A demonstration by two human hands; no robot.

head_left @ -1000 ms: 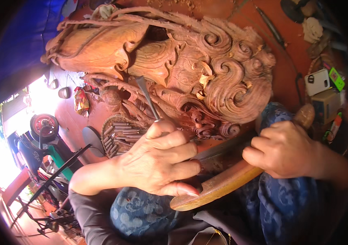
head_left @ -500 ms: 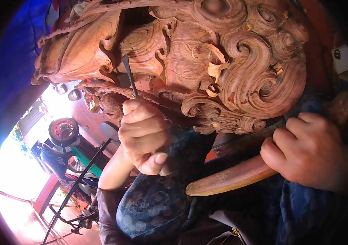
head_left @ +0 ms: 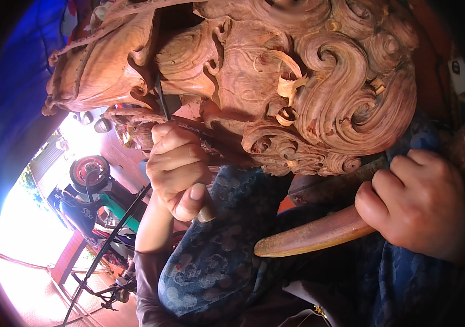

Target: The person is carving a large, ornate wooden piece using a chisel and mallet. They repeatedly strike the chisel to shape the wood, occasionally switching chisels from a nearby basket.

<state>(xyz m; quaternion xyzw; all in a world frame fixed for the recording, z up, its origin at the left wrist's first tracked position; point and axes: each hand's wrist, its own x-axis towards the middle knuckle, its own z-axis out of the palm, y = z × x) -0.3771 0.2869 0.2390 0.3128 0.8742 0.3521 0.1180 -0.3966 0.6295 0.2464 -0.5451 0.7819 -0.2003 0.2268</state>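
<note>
While the left hand [head_left: 180,171] sits just below the lower edge of the wooden carving [head_left: 246,84], its fingers are wrapped tightly round a slim chisel [head_left: 163,101], whose dark shaft rises from the top of the fist and leans slightly left. The blade end reaches the carving up and a little left of that hand, beside a curled lip near a dark hollow; whether the edge actually bites the wood is too small to tell. Below the thumb, the butt of the handle [head_left: 206,213] shows, so the tool's long axis slopes from upper left to lower right through the grip. The right hand [head_left: 420,204], well apart to the right, is closed round a thick, curved wooden bar [head_left: 314,234]. This bar extends leftward and slightly down from that fist, its free end lying below and to the right of the handle's butt, with a gap between them. The carving spreads above both hands, its long axis running across; the left hand is the nearer to the worked spot, while the large swirls lie above the right one. Curled shavings [head_left: 288,86] rest on the carving, up and right of the left hand.
</note>
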